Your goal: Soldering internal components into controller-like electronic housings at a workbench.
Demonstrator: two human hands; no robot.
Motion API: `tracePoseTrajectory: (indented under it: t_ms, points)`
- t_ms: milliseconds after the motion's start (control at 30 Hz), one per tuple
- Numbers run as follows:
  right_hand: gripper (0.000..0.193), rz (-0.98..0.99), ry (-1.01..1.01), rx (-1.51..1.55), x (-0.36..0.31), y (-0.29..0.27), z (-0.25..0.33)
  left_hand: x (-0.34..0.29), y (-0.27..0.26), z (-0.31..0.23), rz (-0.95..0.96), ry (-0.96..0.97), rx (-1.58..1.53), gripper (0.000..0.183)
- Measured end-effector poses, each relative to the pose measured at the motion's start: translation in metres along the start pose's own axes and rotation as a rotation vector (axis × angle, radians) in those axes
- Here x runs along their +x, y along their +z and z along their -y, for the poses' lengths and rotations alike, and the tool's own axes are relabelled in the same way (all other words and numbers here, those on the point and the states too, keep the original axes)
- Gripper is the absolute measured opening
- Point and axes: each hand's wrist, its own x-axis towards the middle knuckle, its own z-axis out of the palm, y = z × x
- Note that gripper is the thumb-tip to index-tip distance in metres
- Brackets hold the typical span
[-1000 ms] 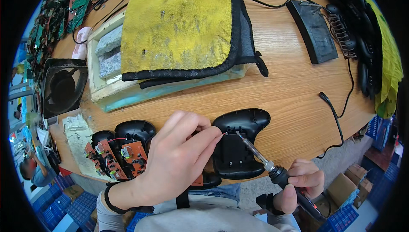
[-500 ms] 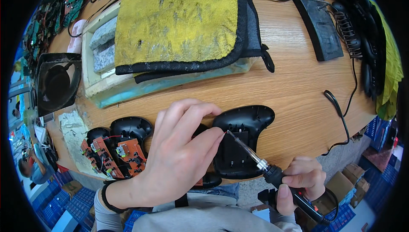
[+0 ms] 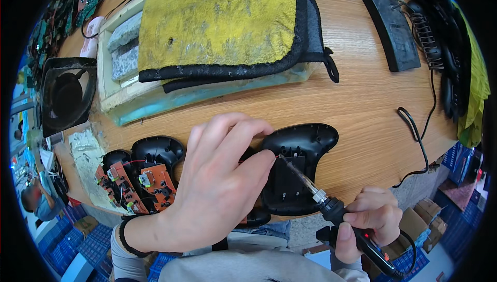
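Note:
A black gamepad shell half (image 3: 303,136) lies on the table in front of me, its raised battery box facing up. My left hand (image 3: 215,186) reaches over its left side, thumb and forefinger pinched at the box's upper edge. A speck of thin red wire shows at those fingertips; most of it is hidden. In my right hand (image 3: 374,217) is a soldering iron (image 3: 334,210), gripped by its black handle with a red light lit. Its tip meets the box's upper edge, right beside my left fingertips. Left of my hand lie more shells (image 3: 158,150) with orange circuit boards (image 3: 155,184).
A yellow cloth (image 3: 217,23) covers part of a wooden tray (image 3: 106,82) at the back. A dark block (image 3: 393,33) with a coiled iron holder (image 3: 424,36) stands back right. Cables (image 3: 414,126) hang over the right edge. A dark dish (image 3: 67,95) sits at left.
The view has shifted slightly. Both hands keep nearly the same pose, with the iron's tip still at the upper edge of the battery box.

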Motion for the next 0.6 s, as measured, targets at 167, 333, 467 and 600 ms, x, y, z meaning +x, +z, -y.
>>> tracePoseTrajectory:
  t_ms: [167, 333, 467, 600]
  points:
    - [0.021, -0.043, -0.045, -0.097, 0.004, 0.006, 0.008, 0.0, -0.001, -0.001, 0.013, 0.004, 0.022, 0.012]
    - [0.023, -0.096, -0.107, -0.162, 0.0, -0.001, 0.011, 0.0, -0.002, -0.001, 0.005, 0.002, 0.015, 0.012]
    - [0.023, -0.315, -0.01, -0.068, -0.016, -0.006, 0.007, 0.001, 0.0, -0.002, 0.004, 0.012, 0.027, 0.013]
    - [0.019, -0.358, 0.005, 0.017, -0.027, -0.013, -0.006, 0.0, 0.0, -0.001, 0.007, -0.006, 0.033, 0.012]
